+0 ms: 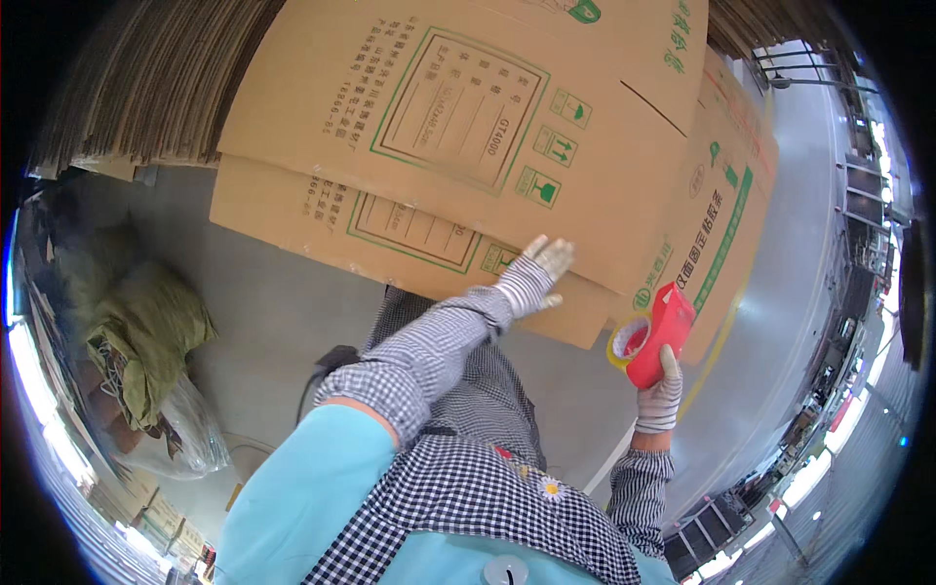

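**One red tape dispenser [673, 317] sitting in the right hand [659, 395]; left hand [536, 278] free at the cardboard edge**

I am viewing both gloved hands remotely from the head camera. The left hand is lying open over the near edge of the upper cardboard panel [604, 195], fingers extended away from the body and to the right, gripping nothing. I am not able to confirm whether it is pressing on the board or only hovering.

The right hand is holding the dispenser by its near end, fingers closed around it. The dispenser is standing to the right of the left hand and slightly nearer the body, well apart from it. Its long axis is running away from the wearer, the far end leaning right, and its tape roll [617, 348] is facing the left hand.

I am judging one relation as decisive: the roll against the near right corner of the upper panel. In view, the roll is showing just on the body side of that corner, between the two hands; depth is remaining unproven. The left hand is lying nearer the panel's near edge, the right hand nearer the printed side panel [721, 214].

Below the upper panel, a lower cardboard panel [390, 249] is projecting toward the body, its exposed strip running mainly leftward from the left hand. Farther left and beyond that hand, stacked cardboard [146, 88] is standing.
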The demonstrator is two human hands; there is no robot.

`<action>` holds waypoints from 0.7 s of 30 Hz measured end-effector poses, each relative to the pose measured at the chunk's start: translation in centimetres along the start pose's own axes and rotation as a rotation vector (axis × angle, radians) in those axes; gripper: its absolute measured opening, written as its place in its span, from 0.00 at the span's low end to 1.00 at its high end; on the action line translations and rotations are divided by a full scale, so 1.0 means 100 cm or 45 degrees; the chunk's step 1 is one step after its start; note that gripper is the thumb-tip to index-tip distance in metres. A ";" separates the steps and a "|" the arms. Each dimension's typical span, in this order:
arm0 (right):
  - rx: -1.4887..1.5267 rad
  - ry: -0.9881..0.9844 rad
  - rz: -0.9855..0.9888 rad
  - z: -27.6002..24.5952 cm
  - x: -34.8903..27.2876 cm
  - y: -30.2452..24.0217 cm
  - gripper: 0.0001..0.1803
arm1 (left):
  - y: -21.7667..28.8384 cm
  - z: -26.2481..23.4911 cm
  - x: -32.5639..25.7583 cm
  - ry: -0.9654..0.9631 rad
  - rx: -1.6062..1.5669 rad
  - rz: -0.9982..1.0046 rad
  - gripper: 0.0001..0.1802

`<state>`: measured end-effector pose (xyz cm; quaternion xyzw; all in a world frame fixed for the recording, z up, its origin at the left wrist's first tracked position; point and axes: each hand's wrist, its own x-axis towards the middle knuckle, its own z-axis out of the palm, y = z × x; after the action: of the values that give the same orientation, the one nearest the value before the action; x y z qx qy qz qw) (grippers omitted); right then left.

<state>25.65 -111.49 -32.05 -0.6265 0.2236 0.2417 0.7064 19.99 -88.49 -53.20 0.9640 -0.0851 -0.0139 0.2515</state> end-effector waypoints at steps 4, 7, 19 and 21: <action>0.057 -0.045 0.067 0.069 0.034 0.000 0.31 | -0.101 -0.102 -0.014 0.057 0.027 -0.376 0.33; 0.099 -0.186 0.272 0.135 0.060 0.000 0.30 | -0.182 -0.195 -0.057 -0.116 0.292 -1.215 0.27; -0.896 -0.994 -0.096 0.363 0.151 -0.091 0.36 | -0.220 -0.286 0.049 0.343 -2.912 -0.224 0.47; -1.024 -0.996 -0.111 0.378 0.169 -0.100 0.34 | -0.228 -0.297 0.069 0.334 -2.985 -0.249 0.45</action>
<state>45.58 -73.86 -30.33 -0.7189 -0.1908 0.4927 0.4516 32.43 -55.70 -38.25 0.1414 0.0801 -0.0036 0.9867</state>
